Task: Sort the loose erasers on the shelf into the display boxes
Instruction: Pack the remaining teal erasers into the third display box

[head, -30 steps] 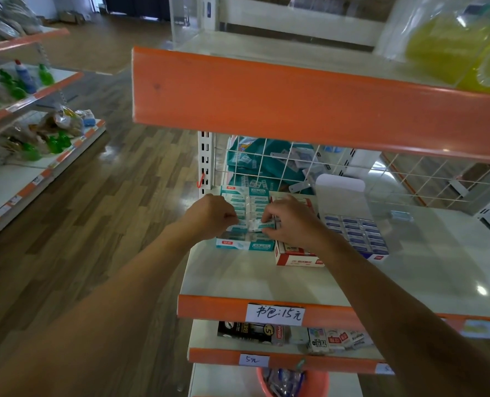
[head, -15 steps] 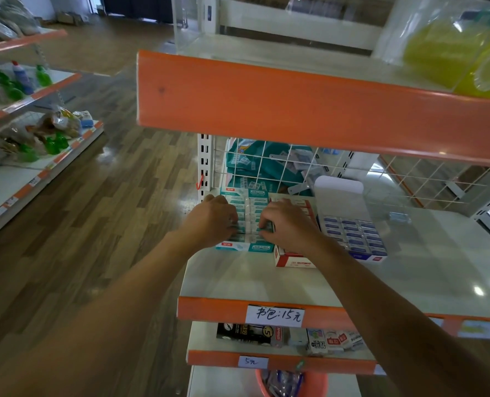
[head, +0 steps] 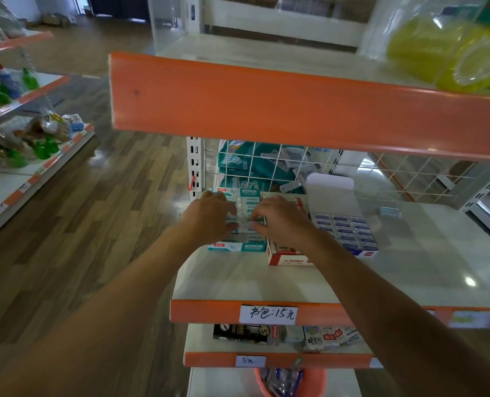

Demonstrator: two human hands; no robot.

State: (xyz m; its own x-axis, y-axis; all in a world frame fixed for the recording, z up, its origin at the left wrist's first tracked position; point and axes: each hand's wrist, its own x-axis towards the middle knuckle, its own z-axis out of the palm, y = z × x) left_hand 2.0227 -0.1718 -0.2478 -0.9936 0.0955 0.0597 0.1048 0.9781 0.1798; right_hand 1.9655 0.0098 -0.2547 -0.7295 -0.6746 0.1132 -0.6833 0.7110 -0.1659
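— Where are the erasers [head: 246, 209]?
— Mid-frame, in the teal box [head: 238, 247]. My right hand [head: 281, 222] pinches one eraser [head: 260, 221] above it.
— Left hand [head: 209, 216]?
— Fingers curled on the rows; grasping or not, I can't tell. Red box [head: 289, 257] just right.

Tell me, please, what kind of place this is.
Probably a small stationery or general shop: orange-edged shelves, a handwritten price label on the shelf edge, and display boxes of erasers.
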